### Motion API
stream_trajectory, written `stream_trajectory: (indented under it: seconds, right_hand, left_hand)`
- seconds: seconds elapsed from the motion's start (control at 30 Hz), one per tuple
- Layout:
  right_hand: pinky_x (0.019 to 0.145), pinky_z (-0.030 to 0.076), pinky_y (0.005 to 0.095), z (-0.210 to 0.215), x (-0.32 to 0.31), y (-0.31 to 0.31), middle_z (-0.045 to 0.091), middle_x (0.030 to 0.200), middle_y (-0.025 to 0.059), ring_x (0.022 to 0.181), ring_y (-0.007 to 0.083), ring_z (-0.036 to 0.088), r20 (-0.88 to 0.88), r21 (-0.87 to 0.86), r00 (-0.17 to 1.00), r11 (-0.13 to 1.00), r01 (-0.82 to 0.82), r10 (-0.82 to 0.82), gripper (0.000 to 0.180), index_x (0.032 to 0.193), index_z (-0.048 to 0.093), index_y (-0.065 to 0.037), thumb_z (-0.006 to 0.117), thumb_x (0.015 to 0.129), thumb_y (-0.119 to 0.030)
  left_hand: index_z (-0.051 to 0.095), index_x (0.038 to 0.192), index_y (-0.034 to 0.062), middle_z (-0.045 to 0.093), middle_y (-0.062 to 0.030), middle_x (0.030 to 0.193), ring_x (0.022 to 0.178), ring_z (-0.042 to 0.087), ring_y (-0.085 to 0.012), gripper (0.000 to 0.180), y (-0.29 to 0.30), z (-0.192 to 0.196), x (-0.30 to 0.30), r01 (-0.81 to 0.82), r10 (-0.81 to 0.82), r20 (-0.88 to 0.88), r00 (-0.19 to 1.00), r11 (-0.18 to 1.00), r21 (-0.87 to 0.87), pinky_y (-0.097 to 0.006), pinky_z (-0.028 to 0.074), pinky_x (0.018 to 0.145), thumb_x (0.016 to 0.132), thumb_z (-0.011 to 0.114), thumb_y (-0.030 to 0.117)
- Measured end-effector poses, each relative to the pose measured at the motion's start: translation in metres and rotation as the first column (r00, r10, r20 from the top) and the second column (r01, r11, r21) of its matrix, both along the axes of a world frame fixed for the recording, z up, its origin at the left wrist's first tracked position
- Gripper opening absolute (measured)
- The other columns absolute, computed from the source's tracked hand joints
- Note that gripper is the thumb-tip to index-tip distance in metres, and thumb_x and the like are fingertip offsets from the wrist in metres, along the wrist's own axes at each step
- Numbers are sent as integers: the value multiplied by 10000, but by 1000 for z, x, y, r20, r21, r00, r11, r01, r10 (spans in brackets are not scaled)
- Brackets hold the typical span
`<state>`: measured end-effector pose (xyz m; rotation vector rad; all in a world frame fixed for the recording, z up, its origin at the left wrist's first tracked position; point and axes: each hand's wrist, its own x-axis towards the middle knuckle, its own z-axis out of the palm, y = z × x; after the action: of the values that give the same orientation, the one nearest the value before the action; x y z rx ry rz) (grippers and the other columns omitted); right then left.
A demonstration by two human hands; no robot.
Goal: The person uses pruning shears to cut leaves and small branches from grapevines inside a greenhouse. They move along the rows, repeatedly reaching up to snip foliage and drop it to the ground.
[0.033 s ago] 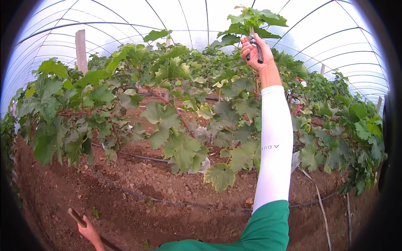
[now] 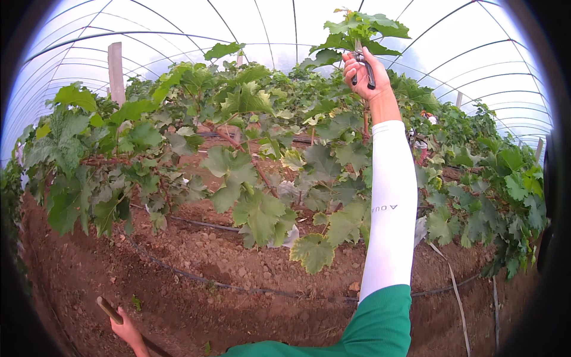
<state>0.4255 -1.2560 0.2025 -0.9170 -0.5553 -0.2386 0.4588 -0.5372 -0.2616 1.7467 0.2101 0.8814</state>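
High at the upper right, my right hand (image 2: 378, 94) is closed round a pair of pruning shears (image 2: 370, 75) with dark handles. Their blades point up against the green leaves (image 2: 364, 41) of a grapevine shoot; leaves partly hide the tips, and I cannot tell whether they touch a stem. Low at the left, my left hand (image 2: 127, 331) grips a brown wooden pole (image 2: 109, 310), which slants down toward the lower edge. Leafy grapevines (image 2: 259, 211) stretch across the row in front of me, some leaves yellowed at the rim.
Brown soil (image 2: 232, 268) lies below the vines, with a dark drip hose (image 2: 196, 277) running across it. A pale strap (image 2: 457, 288) hangs at the right. A concrete post (image 2: 116, 74) rises at the left, under the arched frame of a plastic greenhouse roof (image 2: 178, 21).
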Motion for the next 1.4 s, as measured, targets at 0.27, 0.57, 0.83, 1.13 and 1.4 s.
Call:
stream_trajectory:
  seconds: [0.27, 0.57, 0.83, 1.13, 1.4]
  right_hand:
    - [590, 514, 257, 17, 12, -15, 523, 809, 35, 689, 126, 530, -71, 37, 997, 999, -3, 6, 468, 1172, 451, 86, 497, 960, -329]
    - [592, 504, 259, 32, 26, -38, 510, 784, 34, 675, 135, 527, -132, 117, 976, 980, -158, 173, 437, 1140, 442, 90, 490, 962, -306]
    - [441, 340, 193, 25, 24, -24, 424, 589, -26, 478, 59, 396, 20, -259, 907, 874, 412, -422, 486, 951, 555, 38, 532, 926, -446]
    - [505, 379, 272, 7, 12, -2, 502, 638, 37, 535, 132, 453, 303, -50, 649, 668, 742, -698, 494, 975, 539, 35, 510, 933, -456]
    - [531, 516, 324, -4, -11, 24, 570, 693, 122, 551, 199, 564, 362, 408, 144, 295, 864, -921, 458, 998, 472, 31, 471, 955, -425]
  left_hand:
    - [516, 875, -55, 451, -12, 689, 640, 414, -106, 229, -10, -8, 5, -77, 78, -39, 996, 996, 35, -285, 376, 588, 929, 567, 162]
    - [486, 783, -5, 388, 17, 622, 574, 368, -87, 242, -37, -8, 9, -120, 123, -46, 991, 991, 64, -276, 316, 514, 923, 573, 173]
    - [497, 797, -15, 398, 17, 619, 570, 366, -83, 240, -30, -31, 24, -112, 114, -13, 993, 990, 89, -278, 304, 506, 925, 572, 174]
    - [577, 1017, -79, 559, -62, 755, 687, 527, -134, 220, -37, -22, 32, -22, 34, -121, 992, 995, 98, -312, 435, 635, 916, 561, 116]
    - [580, 1062, -83, 595, -76, 806, 746, 551, -133, 247, -35, -14, 30, 10, -3, -114, 994, 998, 60, -310, 452, 682, 914, 563, 115]
